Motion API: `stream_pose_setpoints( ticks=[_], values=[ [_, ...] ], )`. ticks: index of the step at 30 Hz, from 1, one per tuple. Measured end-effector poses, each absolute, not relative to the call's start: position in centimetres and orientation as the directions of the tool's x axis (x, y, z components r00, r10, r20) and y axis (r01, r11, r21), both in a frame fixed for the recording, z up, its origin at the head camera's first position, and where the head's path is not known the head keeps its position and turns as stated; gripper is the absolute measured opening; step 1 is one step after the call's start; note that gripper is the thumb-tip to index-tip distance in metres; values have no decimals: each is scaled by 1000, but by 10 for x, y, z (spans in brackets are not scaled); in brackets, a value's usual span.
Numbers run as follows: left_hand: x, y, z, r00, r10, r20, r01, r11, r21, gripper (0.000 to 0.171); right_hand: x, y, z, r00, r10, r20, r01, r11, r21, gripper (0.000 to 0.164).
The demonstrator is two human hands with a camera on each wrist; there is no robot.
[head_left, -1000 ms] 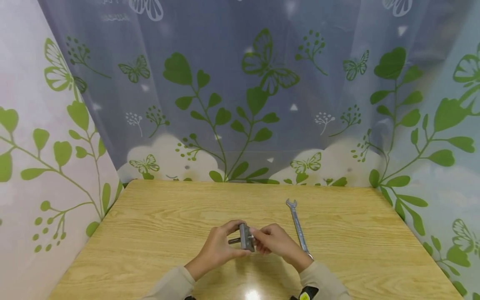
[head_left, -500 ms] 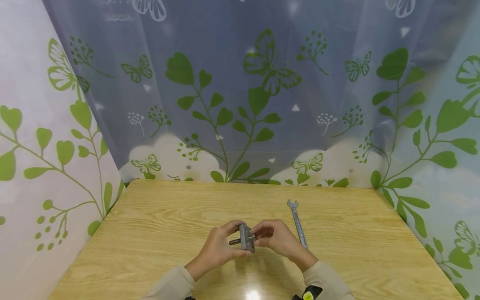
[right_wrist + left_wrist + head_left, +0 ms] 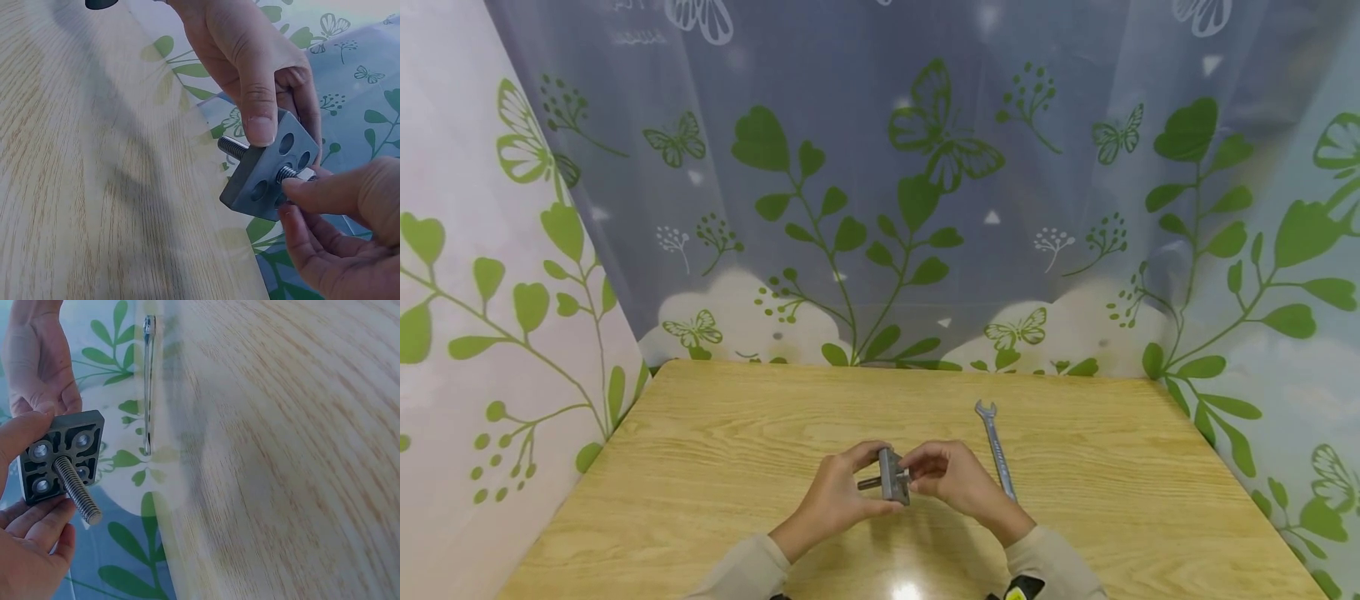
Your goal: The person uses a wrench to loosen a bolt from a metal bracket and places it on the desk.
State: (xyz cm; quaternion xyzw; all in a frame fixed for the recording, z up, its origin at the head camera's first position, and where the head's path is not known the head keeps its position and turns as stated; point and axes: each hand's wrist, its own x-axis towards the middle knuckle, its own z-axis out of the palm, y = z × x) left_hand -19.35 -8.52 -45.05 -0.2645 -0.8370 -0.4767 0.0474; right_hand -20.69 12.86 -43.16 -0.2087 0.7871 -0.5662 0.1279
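Observation:
My left hand (image 3: 838, 492) grips a square grey metal plate (image 3: 891, 477) by its opposite edges, thumb on one and fingers on the other. Four-cornered and with a hole near each corner, the plate (image 3: 259, 181) has a threaded bolt (image 3: 77, 490) passing through its centre. A long length of thread sticks out on the ribbed side, facing the left palm. On the smooth side a short stretch of thread and the bolt's hex head (image 3: 306, 174) show. There my right hand (image 3: 958, 481) pinches the head between thumb and fingers.
An open-ended wrench (image 3: 996, 450) lies on the wooden table (image 3: 737, 417), just beyond my right hand, its near end hidden by the wrist. Patterned curtains (image 3: 850, 250) with green leaves and butterflies stand behind the table and at both sides.
My right fingers have shifted their hold at the bolt head, and the hand has opened up slightly and moved a little right. My left hand and the plate stay nearly still.

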Motion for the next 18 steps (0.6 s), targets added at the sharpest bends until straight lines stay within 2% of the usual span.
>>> stream_pose_setpoints(
  ticks=[4,9,15,18],
  values=[
    [-193,-85,-451,-862,391,324,477,404,781,69,-207,131,-432,-870,-493,-24,-140,294,-945,46],
    [-194,-85,-453,-863,384,329,477,403,781,68,-207,131,-433,-880,-462,-113,-54,335,-941,40],
    [-193,-85,-453,-854,399,334,491,409,769,70,-209,125,-439,-893,-406,-194,49,341,-939,56],
    [-192,-84,-452,-854,401,331,490,411,768,70,-209,123,-439,-896,-392,-209,64,351,-934,56]
  ],
)
